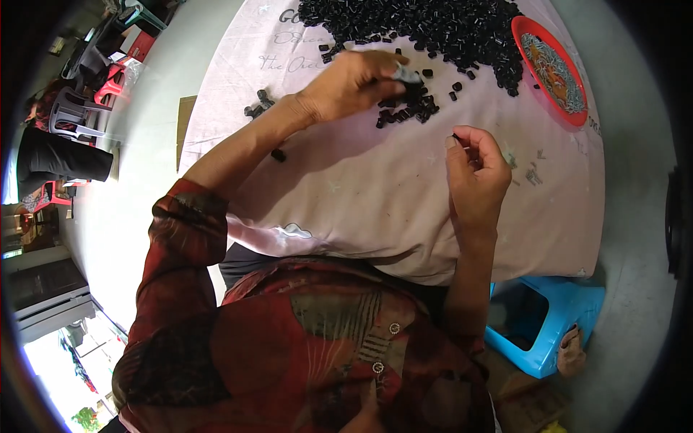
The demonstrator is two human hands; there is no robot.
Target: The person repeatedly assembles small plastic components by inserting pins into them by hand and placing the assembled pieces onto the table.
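My left hand (pixel 354 85) reaches over a small cluster of black plastic pieces (pixel 416 110), in front of the big heap. Its fingers are blurred, and a whitish-grey wrap or scrap (pixel 406 74) shows at the fingertips; whether they grip anything is unclear. Thumb and forefinger of my right hand (pixel 479 162) are pinched together on a small black piece (pixel 455 137), mostly covered by the fingers. Just right of that hand, several thin silvery metal pins (pixel 534 175) lie on the pink cloth (pixel 346 195).
A large heap of black pieces (pixel 426 29) covers the table's far side. The red tray (pixel 517 36) at far right holds many metal pins and some orange bits. Joined dark pieces (pixel 258 105) lie at left. A blue stool (pixel 541 361) stands below the table's right edge.
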